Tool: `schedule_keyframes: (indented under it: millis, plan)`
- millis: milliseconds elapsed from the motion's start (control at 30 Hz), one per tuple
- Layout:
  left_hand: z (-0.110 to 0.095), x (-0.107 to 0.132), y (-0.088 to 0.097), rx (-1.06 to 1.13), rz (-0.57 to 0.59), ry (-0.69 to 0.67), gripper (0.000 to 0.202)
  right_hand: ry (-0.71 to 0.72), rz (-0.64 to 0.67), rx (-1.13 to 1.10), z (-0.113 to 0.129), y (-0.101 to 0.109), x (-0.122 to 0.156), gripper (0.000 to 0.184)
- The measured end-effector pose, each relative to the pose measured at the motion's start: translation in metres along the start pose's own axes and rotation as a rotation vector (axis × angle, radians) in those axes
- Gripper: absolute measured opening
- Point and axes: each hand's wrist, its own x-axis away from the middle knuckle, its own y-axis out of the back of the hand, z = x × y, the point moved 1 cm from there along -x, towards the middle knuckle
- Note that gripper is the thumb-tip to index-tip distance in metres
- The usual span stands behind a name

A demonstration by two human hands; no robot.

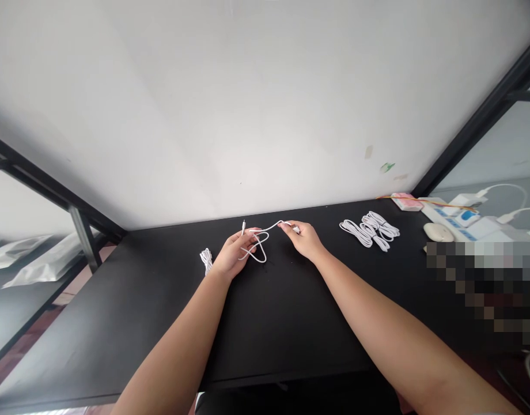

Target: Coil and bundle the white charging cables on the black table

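Observation:
A thin white cable (261,242) runs between both of my hands above a black table (152,311). My left hand (234,253) is closed on loops of the cable, and the small plug end sticks up past its fingers. My right hand (305,237) pinches the cable's other end between its fingertips. A loop of cable hangs down to the table between the two hands. A small coiled white cable (207,259) lies on the table just left of my left hand.
A pile of several coiled white cables (371,229) lies to the right. Farther right are a white power strip (457,218) with plugged-in chargers, a white mouse (438,231) and a pink item (405,201). A white wall stands behind the table. Black frame posts flank it.

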Motion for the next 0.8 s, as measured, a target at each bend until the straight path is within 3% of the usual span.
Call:
schedule_keyframes:
  millis: [200, 433, 667, 800]
  plan:
    - [0.0004, 0.0013, -0.0053, -0.069, -0.043, -0.014, 0.023, 0.013, -0.007, 0.003, -0.0007, 0.0002, -0.0005, 0.043]
    - [0.0033, -0.0004, -0.0035, -0.097, -0.062, 0.005, 0.032, -0.038, -0.082, -0.063, -0.0041, 0.0035, -0.0043, 0.046]
    - [0.0039, 0.0038, -0.006, -0.348, 0.042, -0.068, 0.025, -0.082, -0.165, -0.137, -0.0076, 0.0042, -0.0062, 0.042]
    - [0.0037, 0.0079, -0.0084, -0.477, 0.083, -0.066, 0.032, -0.088, -0.155, -0.177, -0.0085, 0.0031, -0.0062, 0.037]
